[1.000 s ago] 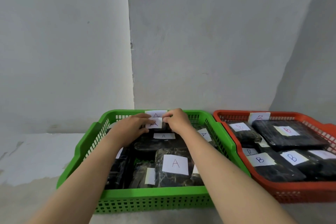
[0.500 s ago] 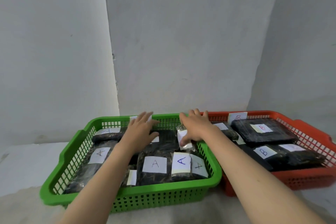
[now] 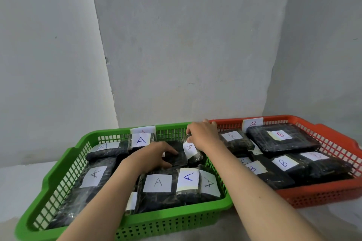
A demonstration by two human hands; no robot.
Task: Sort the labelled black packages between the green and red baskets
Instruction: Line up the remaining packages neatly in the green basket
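Observation:
The green basket [image 3: 58, 172] on the left holds several black packages with white A labels. The red basket [image 3: 333, 191] on the right holds several black packages labelled B. My right hand [image 3: 203, 135] is closed on a small black A-labelled package [image 3: 191, 148] standing tilted against the green basket's right wall. My left hand [image 3: 154, 154] rests with curled fingers on a flat black package [image 3: 177, 155] in the middle of the green basket. A paper tag marked A [image 3: 144, 129] hangs on the green basket's back rim, and a tag marked B [image 3: 252, 123] on the red one's.
Both baskets sit side by side, touching, on a pale floor against a grey wall with a corner behind the green basket. Bare floor [image 3: 19, 182] lies to the left of the green basket.
Both hands left the back of the green basket. The right hand moved to the basket's right side and closed on the small A package; the left dropped onto the middle package. The view shifted right.

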